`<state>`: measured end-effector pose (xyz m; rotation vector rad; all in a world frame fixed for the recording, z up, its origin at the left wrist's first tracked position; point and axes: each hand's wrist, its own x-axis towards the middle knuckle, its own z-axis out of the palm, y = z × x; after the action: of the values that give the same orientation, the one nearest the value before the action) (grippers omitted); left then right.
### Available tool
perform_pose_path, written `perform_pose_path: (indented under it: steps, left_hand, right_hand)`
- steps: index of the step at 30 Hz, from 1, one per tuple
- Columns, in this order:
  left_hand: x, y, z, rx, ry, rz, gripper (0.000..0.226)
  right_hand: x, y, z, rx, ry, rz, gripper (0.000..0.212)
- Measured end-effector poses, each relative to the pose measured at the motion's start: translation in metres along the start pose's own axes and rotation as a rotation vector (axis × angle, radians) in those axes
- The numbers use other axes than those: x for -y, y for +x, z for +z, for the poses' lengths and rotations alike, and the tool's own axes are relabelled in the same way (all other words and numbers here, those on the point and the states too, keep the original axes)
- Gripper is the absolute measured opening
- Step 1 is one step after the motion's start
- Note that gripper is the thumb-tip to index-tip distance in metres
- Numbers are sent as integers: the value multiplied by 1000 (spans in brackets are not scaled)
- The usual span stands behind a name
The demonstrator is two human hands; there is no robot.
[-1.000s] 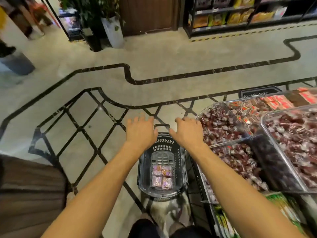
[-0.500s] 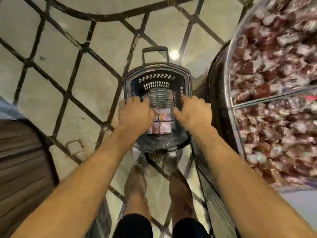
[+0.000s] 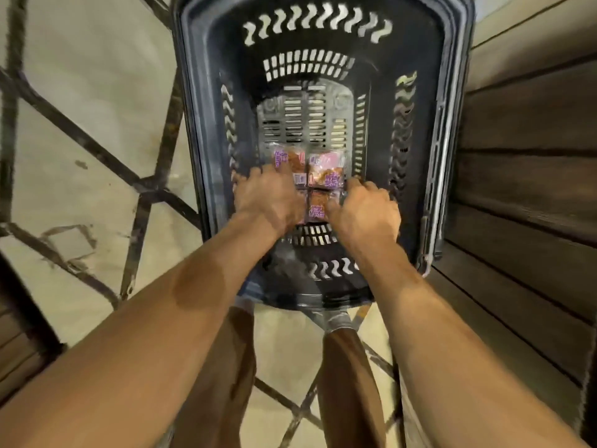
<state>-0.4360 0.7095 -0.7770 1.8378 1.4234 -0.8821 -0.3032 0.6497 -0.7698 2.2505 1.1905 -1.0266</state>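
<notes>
A dark plastic shopping basket (image 3: 193, 92) stands on the floor right below me. Several small snack packets (image 3: 326, 171) with purple and pink print lie together on its slatted bottom. Both my hands are down inside the basket. My left hand (image 3: 268, 198) lies over the left packets with its fingers bent down onto them. My right hand (image 3: 361, 211) has its fingers curled at the right edge of the packets. The lower left packet is mostly hidden under my left hand.
A brown wooden panelled counter side (image 3: 523, 156) runs close along the basket's right. Pale floor with dark inlaid lines (image 3: 80, 108) spreads to the left. My bare legs (image 3: 223, 367) stand just behind the basket. Another wooden edge (image 3: 19, 350) shows at the lower left.
I have bent down close over the basket. Both hands went from above its rim down to the packets on its bottom and closed in on them from both sides.
</notes>
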Motion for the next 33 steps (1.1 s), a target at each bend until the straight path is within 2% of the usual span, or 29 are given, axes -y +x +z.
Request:
perform_pose_path:
  steps: [2,5,10,14,18,23,27,30,33]
  left_hand:
    - [4,26,28,-13,-172,-16,63]
    - [7,63,63,-131,-414,-7,63]
    - [0,113,83,-188,-714,-205,59]
    - [-11,142,88,-171,-846,-392,66]
    - [-10,152,101,-255,-834,-438,72]
    - [-6,147,107,-320,-821,-412,56]
    - [2,146,106,-319,-831,-391,50]
    - [0,141,102,-314,-759,-340,52]
    - [-3,130,95,-291,-789,-273,45]
  right_hand:
    - [1,22,26,18,42,27,50]
    - [-2,54,57,6,150,51,56]
    - [-6,104,94,-139,364,132,56]
    - [0,137,111,-137,540,262,65]
    - [3,157,117,-145,538,334,71]
    - [8,158,114,-175,481,342,69]
    - [6,161,106,-127,560,382,74]
    - [1,161,101,-104,600,377,66]
    - [-1,150,99,-100,685,364,58]
